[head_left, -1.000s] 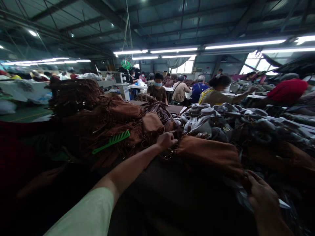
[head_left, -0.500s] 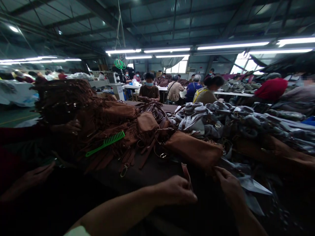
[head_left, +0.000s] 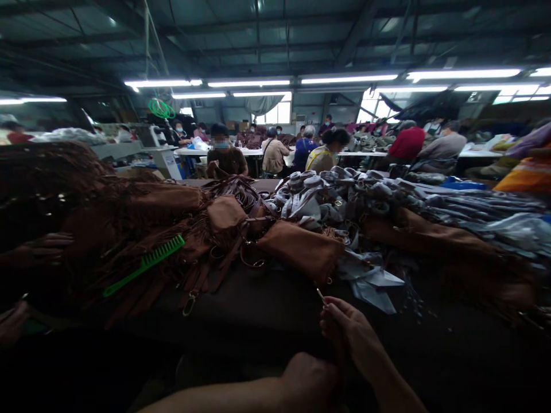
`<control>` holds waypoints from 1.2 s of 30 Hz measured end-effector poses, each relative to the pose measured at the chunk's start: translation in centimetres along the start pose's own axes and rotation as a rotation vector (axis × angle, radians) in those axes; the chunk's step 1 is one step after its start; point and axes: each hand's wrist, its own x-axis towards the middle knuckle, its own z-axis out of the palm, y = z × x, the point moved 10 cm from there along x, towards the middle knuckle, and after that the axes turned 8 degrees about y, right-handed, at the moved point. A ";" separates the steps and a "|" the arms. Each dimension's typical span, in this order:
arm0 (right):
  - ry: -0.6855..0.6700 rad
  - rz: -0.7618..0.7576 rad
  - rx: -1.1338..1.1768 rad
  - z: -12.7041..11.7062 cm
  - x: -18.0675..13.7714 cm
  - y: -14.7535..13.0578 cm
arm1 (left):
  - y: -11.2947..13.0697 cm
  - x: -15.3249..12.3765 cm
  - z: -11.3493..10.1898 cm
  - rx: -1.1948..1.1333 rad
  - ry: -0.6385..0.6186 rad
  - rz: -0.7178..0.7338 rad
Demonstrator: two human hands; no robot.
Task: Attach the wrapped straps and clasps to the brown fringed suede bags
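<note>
In the lower middle, my left hand (head_left: 309, 376) is closed in a fist, dim and slightly blurred, around a brown leather strap (head_left: 339, 358). Just above and right of it, my right hand (head_left: 350, 327) pinches the strap's upper end, from which a small shiny metal piece (head_left: 319, 295) sticks up. The strap runs down from the right fingers toward the left fist; its lower part is lost in shadow. Beyond my hands lies a brown suede-like bag (head_left: 301, 246) with a metal ring near its corner, apart from my fingers.
A green comb (head_left: 146, 265) rests on fringed brown bags (head_left: 163, 201) at left. Grey wrapped straps (head_left: 318, 195) are heaped at back right, near plastic scraps (head_left: 374, 284). A co-worker's hands (head_left: 41, 249) show at the left edge. More people sit beyond the dark table (head_left: 241, 321).
My right hand has left the brown bag and now pinches the strap end. My left hand has moved lower. The view has turned right, so the piles appear farther left.
</note>
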 end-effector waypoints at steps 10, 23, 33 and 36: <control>0.017 -0.357 -0.299 -1.4 -1.9 -2.5 | -5.5 1.8 -10.1 -0.944 0.327 -0.217; 0.176 -0.899 -0.882 -0.5 -5.1 -6.4 | -5.2 4.1 -10.6 -1.398 0.402 -0.282; 0.207 -1.092 -0.951 -0.8 -4.3 -6.8 | -5.3 5.6 -10.0 -1.353 0.283 -0.306; 0.181 -1.079 -0.934 -1.1 -4.0 -7.1 | -5.1 6.0 -10.2 -1.310 0.247 -0.270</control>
